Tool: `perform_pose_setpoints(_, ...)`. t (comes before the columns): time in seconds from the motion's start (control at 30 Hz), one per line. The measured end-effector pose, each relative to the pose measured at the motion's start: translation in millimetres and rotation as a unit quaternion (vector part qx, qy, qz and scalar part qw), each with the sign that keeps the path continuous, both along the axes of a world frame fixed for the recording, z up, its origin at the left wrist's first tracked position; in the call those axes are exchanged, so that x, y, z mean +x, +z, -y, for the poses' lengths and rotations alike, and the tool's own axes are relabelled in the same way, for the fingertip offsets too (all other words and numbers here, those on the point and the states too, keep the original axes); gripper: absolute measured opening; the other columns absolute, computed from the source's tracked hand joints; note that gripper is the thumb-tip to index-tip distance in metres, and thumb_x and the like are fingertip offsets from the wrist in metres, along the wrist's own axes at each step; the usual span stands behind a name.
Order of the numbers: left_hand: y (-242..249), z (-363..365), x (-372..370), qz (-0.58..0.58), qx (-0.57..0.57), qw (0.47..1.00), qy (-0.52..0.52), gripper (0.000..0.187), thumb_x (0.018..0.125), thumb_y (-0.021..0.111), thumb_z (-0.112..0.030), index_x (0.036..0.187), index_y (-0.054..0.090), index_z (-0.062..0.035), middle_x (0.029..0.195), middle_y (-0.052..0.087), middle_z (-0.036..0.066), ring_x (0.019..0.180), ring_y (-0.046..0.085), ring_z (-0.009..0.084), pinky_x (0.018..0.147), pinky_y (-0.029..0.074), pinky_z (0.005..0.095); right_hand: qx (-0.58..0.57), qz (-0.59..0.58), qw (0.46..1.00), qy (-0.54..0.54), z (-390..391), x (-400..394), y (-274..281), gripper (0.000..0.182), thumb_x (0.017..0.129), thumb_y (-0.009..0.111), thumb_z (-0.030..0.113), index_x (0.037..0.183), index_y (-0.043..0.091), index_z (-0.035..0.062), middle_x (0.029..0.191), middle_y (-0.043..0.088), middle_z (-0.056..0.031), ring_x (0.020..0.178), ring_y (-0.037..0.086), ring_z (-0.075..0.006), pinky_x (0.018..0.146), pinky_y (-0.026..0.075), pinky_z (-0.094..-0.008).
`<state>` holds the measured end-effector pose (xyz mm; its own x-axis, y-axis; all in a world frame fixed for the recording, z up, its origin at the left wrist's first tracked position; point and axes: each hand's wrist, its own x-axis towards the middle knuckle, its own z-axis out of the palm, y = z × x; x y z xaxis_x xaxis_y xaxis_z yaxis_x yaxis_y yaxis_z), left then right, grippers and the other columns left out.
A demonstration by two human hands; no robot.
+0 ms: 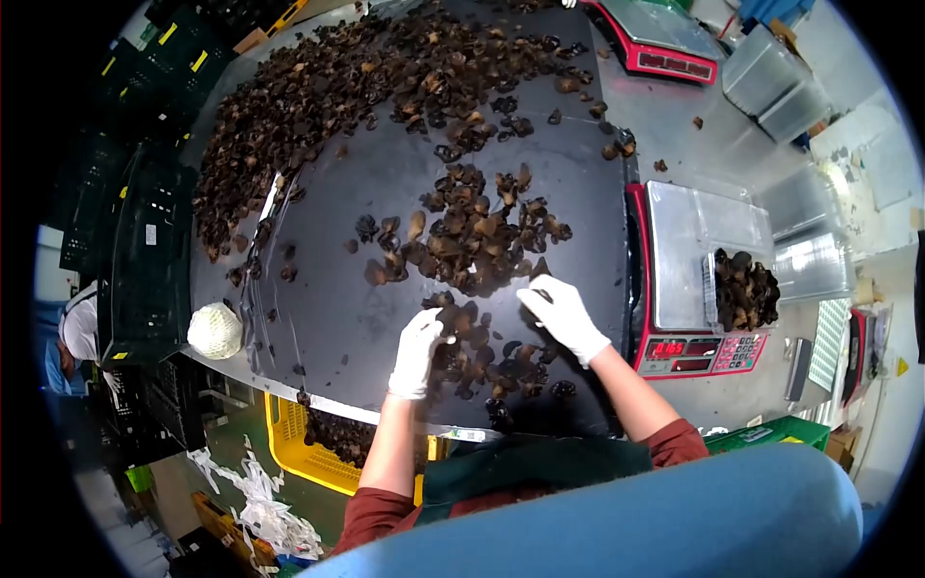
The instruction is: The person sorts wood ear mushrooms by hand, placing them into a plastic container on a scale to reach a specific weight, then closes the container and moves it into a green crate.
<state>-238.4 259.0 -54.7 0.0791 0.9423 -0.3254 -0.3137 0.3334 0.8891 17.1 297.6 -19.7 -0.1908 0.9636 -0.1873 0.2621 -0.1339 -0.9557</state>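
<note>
My left hand (418, 349), in a white glove, is at the near edge of a pile of dark brown wood ear mushrooms (472, 236). Its fingers are bent together against a wood ear mushroom (438, 301). Across from it, my right hand (567, 316), also gloved in white, has curled fingers beside another dark piece (540, 270); whatever they hold is hidden. Between and below the hands lies a looser scatter of mushrooms (515, 371) on the black tabletop (356, 328).
A large mushroom heap (308, 96) covers the far left. To the right, a red scale (665, 250) bears a clear tray of mushrooms (745, 294); a second scale (665, 58) stands beyond. A white ball (215, 331), black crates (145, 255) and a yellow basket (318, 467) are at left.
</note>
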Motion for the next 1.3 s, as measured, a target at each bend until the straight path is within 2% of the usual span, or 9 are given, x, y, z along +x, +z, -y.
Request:
perform_pose_setpoints(0.03,-1,-1,0,0.076,-0.009,0.997,0.012,0.019,0.091,0.058,-0.011,0.108,0.062,-0.0026,0.106,0.065,0.01,0.092,0.063,0.0201,0.079,0.054,0.0341,0.1,0.069,0.992,0.019,-7,-8,-5,0.017,0.09,0.063,0.02,0.095,0.063,0.0034,0.081,0.063,-0.0094,0.072,0.058,-0.0154,0.069,0.048,-0.0275)
perform_pose_setpoints(0.2,8,6,5,0.28,-0.045,0.957,0.066,0.021,0.09,0.057,-0.01,0.109,0.061,-0.0011,0.114,0.064,0.017,0.1,0.065,0.0311,0.081,0.059,0.0424,0.304,0.294,0.903,0.08,-23,-40,-33,0.042,0.087,0.056,0.014,0.129,0.052,0.013,0.109,0.06,-0.0128,0.081,0.064,-0.0293,0.071,0.054,-0.0349)
perform_pose_setpoints(0.47,14,24,-12,0.286,-0.059,0.956,0.005,0.018,0.086,0.058,-0.015,0.095,0.06,-0.0002,0.096,0.067,0.02,0.091,0.065,0.034,0.086,0.054,0.0464,0.161,0.236,0.938,0.196,5,-23,-36,0.019,0.087,0.053,0.014,0.099,0.068,0.0094,0.097,0.069,-0.011,0.085,0.066,-0.029,0.075,0.053,-0.0368)
perform_pose_setpoints(0.6,37,16,-3,0.279,-0.12,0.951,0.051,0.015,0.088,0.058,-0.02,0.09,0.058,-0.0055,0.085,0.064,0.012,0.079,0.064,0.028,0.07,0.055,0.0379,0.015,0.05,0.988,0.143,16,-2,-32,0.018,0.09,0.059,0.019,0.098,0.067,0.0064,0.088,0.068,-0.0109,0.081,0.065,-0.0254,0.073,0.05,-0.0335)
perform_pose_setpoints(0.73,19,-3,-2,-0.173,0.012,0.985,0.025,0.009,0.089,0.064,-0.013,0.097,0.059,-0.0102,0.072,0.053,0.0,0.059,0.047,0.0101,0.054,0.038,0.0226,0.106,0.084,0.991,-0.002,22,6,-31,0.017,0.089,0.062,0.021,0.096,0.067,0.0063,0.09,0.067,-0.0108,0.079,0.065,-0.0233,0.072,0.05,-0.0323)
perform_pose_setpoints(0.87,10,-24,13,-0.51,0.225,0.83,0.026,0.026,0.083,0.067,-0.011,0.108,0.062,-0.0067,0.082,0.057,0.006,0.069,0.056,0.0204,0.066,0.048,0.0305,0.188,0.179,0.966,-0.01,18,-4,-16,0.027,0.087,0.063,0.016,0.113,0.062,0.0104,0.106,0.062,-0.0111,0.095,0.064,-0.0297,0.082,0.052,-0.0344)
perform_pose_setpoints(1.13,21,-49,62,-0.576,0.284,0.763,-0.072,0.025,0.084,0.066,-0.025,0.105,0.065,-0.0114,0.088,0.061,0.008,0.081,0.063,0.025,0.071,0.051,0.0327,0.133,0.216,0.957,0.142,31,-18,-35,0.022,0.088,0.059,0.025,0.099,0.065,0.0071,0.096,0.064,-0.0126,0.087,0.062,-0.0312,0.077,0.051,-0.0373)
perform_pose_setpoints(1.23,13,-62,73,-0.636,0.24,0.727,-0.098,0.028,0.084,0.065,-0.031,0.105,0.065,-0.0118,0.091,0.062,0.008,0.086,0.064,0.0256,0.074,0.051,0.0343,0.058,-0.023,0.996,0.071,30,-4,-29,0.033,0.094,0.055,0.024,0.115,0.061,-0.0009,0.095,0.065,-0.0117,0.075,0.059,-0.0191,0.075,0.049,-0.0307)
perform_pose_setpoints(1.3,3,-66,80,-0.649,0.251,0.713,-0.092,0.024,0.083,0.066,-0.031,0.099,0.065,-0.0126,0.091,0.062,0.007,0.085,0.064,0.0262,0.073,0.05,0.0365,-0.142,-0.197,0.969,0.038,34,15,-8,0.034,0.094,0.057,0.021,0.12,0.06,-0.0008,0.096,0.065,-0.0057,0.078,0.059,-0.0108,0.067,0.049,-0.0253)
